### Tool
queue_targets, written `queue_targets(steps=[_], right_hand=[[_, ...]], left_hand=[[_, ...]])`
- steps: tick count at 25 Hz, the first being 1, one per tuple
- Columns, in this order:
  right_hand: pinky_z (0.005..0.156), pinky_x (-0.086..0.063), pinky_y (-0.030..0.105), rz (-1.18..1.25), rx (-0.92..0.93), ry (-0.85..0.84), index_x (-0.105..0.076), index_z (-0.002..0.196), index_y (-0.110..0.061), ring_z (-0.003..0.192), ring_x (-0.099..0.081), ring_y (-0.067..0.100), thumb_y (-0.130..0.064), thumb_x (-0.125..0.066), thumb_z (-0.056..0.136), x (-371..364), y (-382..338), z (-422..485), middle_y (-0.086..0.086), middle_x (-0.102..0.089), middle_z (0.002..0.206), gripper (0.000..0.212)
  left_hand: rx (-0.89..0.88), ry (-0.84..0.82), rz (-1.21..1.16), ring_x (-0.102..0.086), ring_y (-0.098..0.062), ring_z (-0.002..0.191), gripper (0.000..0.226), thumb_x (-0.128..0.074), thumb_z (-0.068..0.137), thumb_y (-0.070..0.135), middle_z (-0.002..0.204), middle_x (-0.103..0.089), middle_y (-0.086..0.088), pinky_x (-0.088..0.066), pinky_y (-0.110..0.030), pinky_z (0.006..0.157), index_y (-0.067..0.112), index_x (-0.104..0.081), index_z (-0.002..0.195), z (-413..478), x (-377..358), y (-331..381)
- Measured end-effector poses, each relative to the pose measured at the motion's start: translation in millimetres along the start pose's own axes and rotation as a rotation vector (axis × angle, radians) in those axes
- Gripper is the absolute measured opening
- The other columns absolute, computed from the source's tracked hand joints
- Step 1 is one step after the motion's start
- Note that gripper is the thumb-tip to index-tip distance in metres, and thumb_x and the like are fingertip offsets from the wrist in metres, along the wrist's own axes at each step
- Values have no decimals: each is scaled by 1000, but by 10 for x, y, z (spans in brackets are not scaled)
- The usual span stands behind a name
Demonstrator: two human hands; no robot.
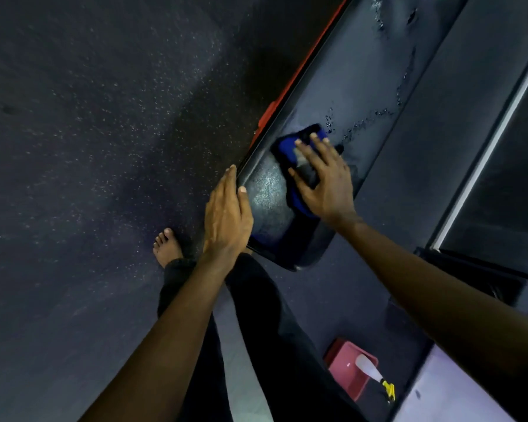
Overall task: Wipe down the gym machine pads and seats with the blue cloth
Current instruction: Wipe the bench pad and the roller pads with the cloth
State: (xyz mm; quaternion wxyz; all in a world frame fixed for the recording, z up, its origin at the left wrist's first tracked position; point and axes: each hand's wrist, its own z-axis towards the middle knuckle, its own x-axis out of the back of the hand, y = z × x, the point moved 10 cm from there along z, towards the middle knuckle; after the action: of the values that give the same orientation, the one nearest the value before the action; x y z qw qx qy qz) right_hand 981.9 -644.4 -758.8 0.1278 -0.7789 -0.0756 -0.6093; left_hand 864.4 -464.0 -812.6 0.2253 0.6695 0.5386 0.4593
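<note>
Arms [439, 300] out, right hand [326, 184] spread flat on blue cloth [287, 146]
Left hand [226, 214] flat on pad [357, 86] edge, empty; wet drops [363, 120] further up

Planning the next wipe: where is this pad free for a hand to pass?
Free: the pad beyond the blue cloth, dotted with droplets, and the floor left of the red edge. Crowded: the near end, with the left hand on the rim and right hand on the cloth.
</note>
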Motion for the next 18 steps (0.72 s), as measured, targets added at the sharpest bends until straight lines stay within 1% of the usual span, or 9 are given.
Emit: queue_targets(steps=[2, 3, 5, 7, 8, 10, 14, 15, 18], right_hand=[[115, -35, 56, 91, -234, 84, -46, 150, -36, 151, -30, 23, -60, -51, 97, 52, 251, 146, -1, -37, 161, 59], [117, -32, 54, 123, -298, 111, -46, 150, -36, 151, -28, 23, -60, -52, 96, 44, 263, 114, 0, -37, 162, 59], [119, -29, 49, 133, -279, 107, -45, 150, -37, 152, -25, 20, -58, -53, 96, -19, 216, -183, -2, -36, 162, 58], [118, -31, 50, 110, -173, 13, -46, 150, -39, 153, -24, 18, -57, -55, 96, -121, 193, -653, -4, -36, 162, 57], [117, -33, 51, 104, -162, -9, -46, 149, -39, 153, -25, 18, -57, -55, 96, -139, 316, -804, -5, -36, 162, 57], [115, -37, 50, 144, -265, 65, -50, 147, -36, 150, -30, 20, -57, -57, 95, -87, 721, -712, -2, -40, 160, 57], [116, -36, 52, 370, -635, 280, -53, 147, -31, 150, -32, 23, -59, -58, 92, 47, 1275, -381, 2, -42, 159, 62], [117, -34, 52, 378, -657, 292, -51, 148, -30, 151, -30, 24, -58, -58, 93, 17, 1241, -481, 2, -40, 160, 62], [120, -30, 51, 460, -586, 201, -43, 153, -33, 154, -20, 20, -57, -57, 95, -201, 909, -1015, -2, -30, 165, 64]], left_hand=[[-89, 24, 89, -42, -29, 141, 57, -30, 106, 34, 158, -41, -13, -36, -46, 115, 12, -30, 158, 199, -21, 228], [-102, 28, 127, -45, -32, 137, 57, -30, 106, 34, 155, -43, -15, -38, -47, 112, 11, -31, 157, 330, -47, 330], [-82, 45, 221, -51, -35, 129, 56, -31, 106, 35, 149, -49, -17, -40, -49, 104, 10, -32, 156, 516, -149, 485], [-76, 90, 382, -54, -34, 122, 56, -29, 107, 38, 144, -52, -16, -41, -49, 97, 11, -30, 157, 543, -228, 567], [-84, 110, 451, -55, -33, 119, 58, -27, 107, 40, 142, -53, -15, -42, -48, 95, 12, -28, 157, 533, -250, 588], [-97, 129, 530, -54, -32, 118, 59, -25, 108, 43, 140, -53, -15, -43, -47, 95, 12, -25, 158, 529, -273, 574], [-102, 181, 568, -53, -33, 122, 59, -23, 108, 45, 144, -51, -14, -41, -49, 99, 13, -27, 158, 532, -322, 601], [-99, 178, 566, -51, -33, 126, 60, -23, 108, 45, 148, -48, -14, -40, -50, 101, 13, -25, 158, 526, -332, 604], [-121, 176, 594, -46, -34, 132, 60, -25, 108, 47, 153, -43, -14, -39, -52, 105, 15, -22, 160, 501, -295, 586]])
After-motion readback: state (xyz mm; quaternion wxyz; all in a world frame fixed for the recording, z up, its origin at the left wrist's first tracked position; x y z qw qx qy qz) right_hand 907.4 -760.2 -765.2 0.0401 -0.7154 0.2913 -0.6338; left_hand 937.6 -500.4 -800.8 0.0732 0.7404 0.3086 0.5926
